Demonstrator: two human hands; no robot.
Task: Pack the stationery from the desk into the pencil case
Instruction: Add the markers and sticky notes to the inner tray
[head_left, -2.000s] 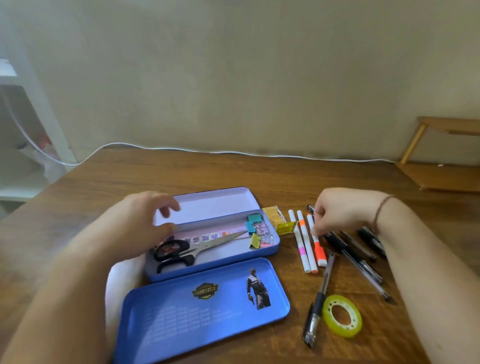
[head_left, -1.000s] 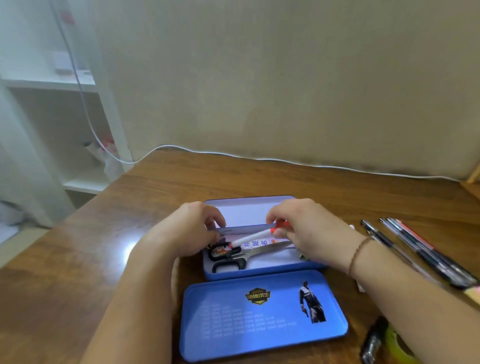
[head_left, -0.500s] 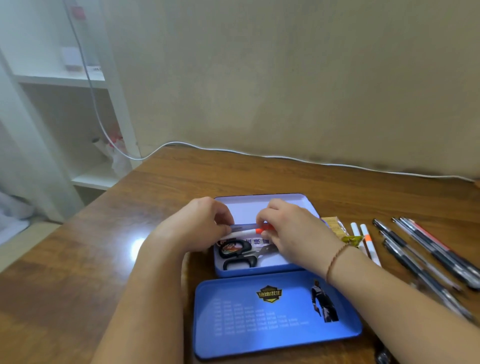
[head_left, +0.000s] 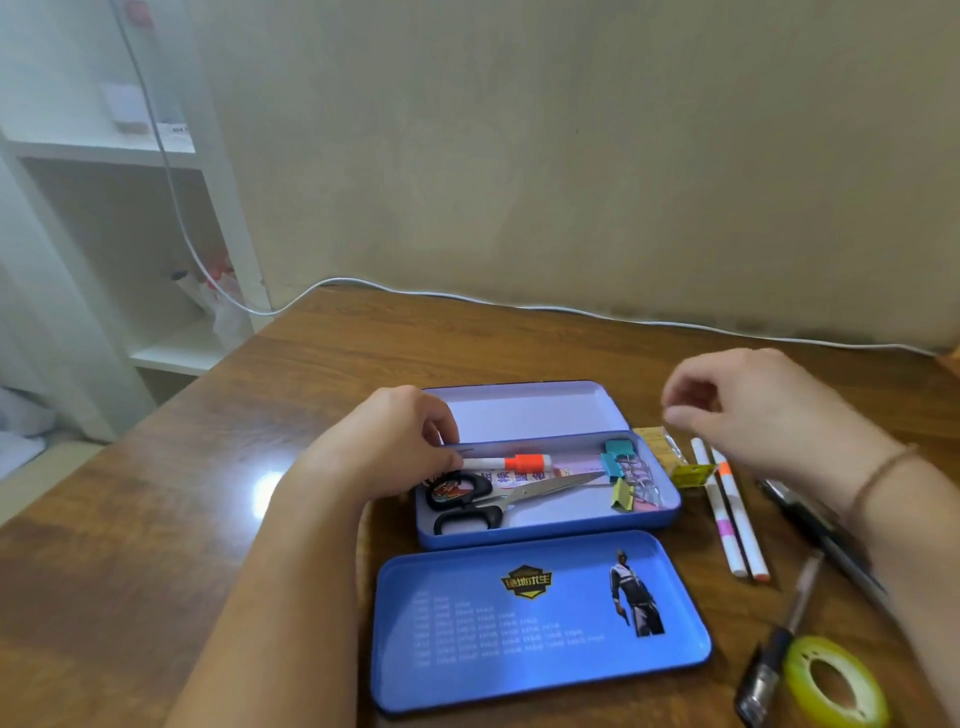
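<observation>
A yellow badge with unreadable characters and a printed figure are seen on the loose blue lid (head_left: 540, 618), laid on the worktop (head_left: 322, 353) in front of the open pencil case (head_left: 545, 525). In the case are counted one pair of scissors (head_left: 498, 501), one orange-capped marker (head_left: 511, 462) and several binder clips (head_left: 621, 470); a label under the marker is illegible. The marker's end is touched by the curled left hand (head_left: 400, 441). Nothing is held by the right hand (head_left: 753, 410), its fingers loosely bent above two white markers (head_left: 730, 512). One tape roll (head_left: 836, 683) lies nearby.
</observation>
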